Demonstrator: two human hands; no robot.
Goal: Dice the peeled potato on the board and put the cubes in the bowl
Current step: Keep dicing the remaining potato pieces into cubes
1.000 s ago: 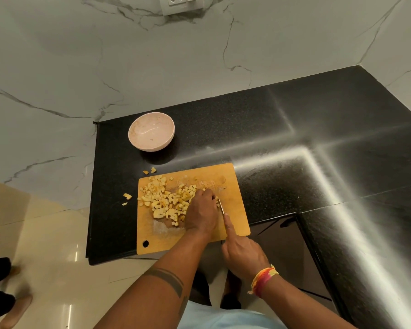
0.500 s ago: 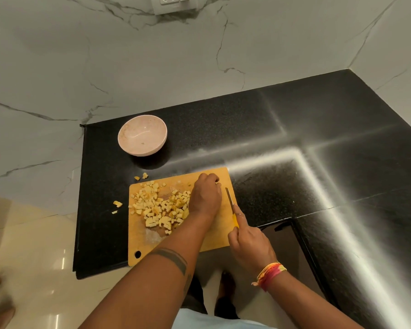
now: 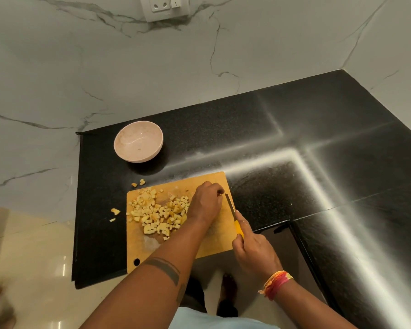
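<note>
Potato cubes (image 3: 159, 213) unchanged; knife (image 3: 233, 213) drew right.

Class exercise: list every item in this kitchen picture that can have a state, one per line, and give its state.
Bowl: upright, almost empty, no cubes in it yet.
Potato cubes: diced, heaped on the board.
Stray pieces: off the board, on the counter.
Cutting board: flat on the counter's front edge.
Knife: in the right hand, blade over the board.
Left hand: fingers curled on the board; anything under them is hidden.

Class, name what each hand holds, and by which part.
The right hand grips the knife by its yellow handle. The left hand curls on the board; what it holds is hidden.
</note>
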